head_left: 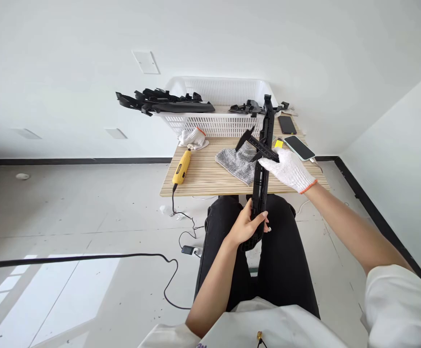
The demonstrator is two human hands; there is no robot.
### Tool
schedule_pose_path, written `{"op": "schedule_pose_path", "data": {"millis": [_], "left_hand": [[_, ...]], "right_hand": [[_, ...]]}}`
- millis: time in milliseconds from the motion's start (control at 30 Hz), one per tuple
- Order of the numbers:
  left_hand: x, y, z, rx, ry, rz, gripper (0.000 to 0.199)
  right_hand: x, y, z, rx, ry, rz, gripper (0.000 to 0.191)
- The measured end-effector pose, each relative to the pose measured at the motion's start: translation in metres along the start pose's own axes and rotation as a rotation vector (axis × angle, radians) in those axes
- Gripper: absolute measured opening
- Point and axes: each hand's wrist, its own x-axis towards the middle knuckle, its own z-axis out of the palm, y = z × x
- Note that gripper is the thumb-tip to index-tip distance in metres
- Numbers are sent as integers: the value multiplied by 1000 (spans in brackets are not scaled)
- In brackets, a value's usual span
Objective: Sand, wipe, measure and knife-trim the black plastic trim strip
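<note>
My bare left hand (248,224) is wrapped round the lower part of a long black plastic part (261,181), which stands up from over my lap across the table's front edge. In a white knitted glove with an orange cuff, my right hand (288,169) grips a black caliper (259,146) by its beam. The caliper lies across the plastic part, its jaws pointing to the left; whether they touch the part I cannot tell. Behind the caliper's jaws a grey cloth (234,164) rests on the table.
A white plastic basket (192,124) with several black plastic parts (174,104) stands at the table's back. On the slatted table (210,181) are a yellow corded rotary tool (181,166), a white glove (193,138), a phone (299,148) and a dark flat device (287,124). Cables (174,275) lie on the floor.
</note>
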Motion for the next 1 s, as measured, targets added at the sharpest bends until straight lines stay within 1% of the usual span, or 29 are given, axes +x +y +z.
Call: {"op": "schedule_pose_path", "data": {"millis": [100, 167, 233, 333, 433, 567, 833, 1000], "left_hand": [[0, 3, 0, -35, 23, 94, 26], [0, 3, 0, -36, 46, 120, 25], [0, 4, -1, -17, 52, 124, 24], [-1, 4, -2, 32, 39, 110, 24], [0, 4, -2, 80, 43, 105, 22], [0, 4, -3, 95, 50, 117, 22], [2, 4, -3, 43, 32, 112, 23], [2, 5, -3, 33, 26, 112, 23]], "right_hand": [[-6, 1, -17, -232, 172, -59, 46], [-8, 5, -24, -379, 242, -119, 50], [-7, 10, -27, -527, 234, -184, 54], [-6, 16, -25, -693, 164, -290, 55], [-6, 18, -21, -811, 118, -331, 56], [-9, 20, -19, -871, 66, -317, 59], [-11, 29, -26, -879, 10, -434, 60], [-11, 28, -27, -844, -17, -404, 60]]}}
